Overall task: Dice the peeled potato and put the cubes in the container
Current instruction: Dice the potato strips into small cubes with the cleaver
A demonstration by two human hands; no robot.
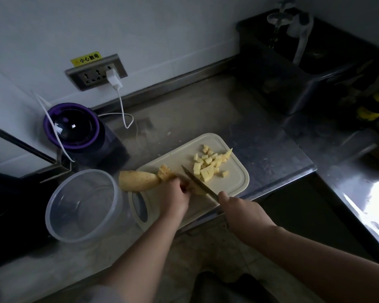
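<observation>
A pale cutting board (pixel 234 186) lies on the steel counter. Several potato cubes (pixel 208 165) sit in a loose heap at its far right. A large peeled potato piece (pixel 136 180) lies at the board's left edge, with slices (pixel 165 172) next to it. My left hand (pixel 176 193) holds down the potato piece being cut with curled fingers. My right hand (pixel 239 212) grips the handle of a knife (pixel 197 181), whose blade rests on the potato just right of my left fingers. A clear round container (pixel 83 204) stands to the left of the board; I see no cubes in it.
A purple-rimmed appliance (pixel 74 127) stands behind the container, its white cable (pixel 123 106) plugged into a wall socket strip (pixel 96 72). A dark steel bin (pixel 298 68) sits at the back right. The counter edge runs just below the board.
</observation>
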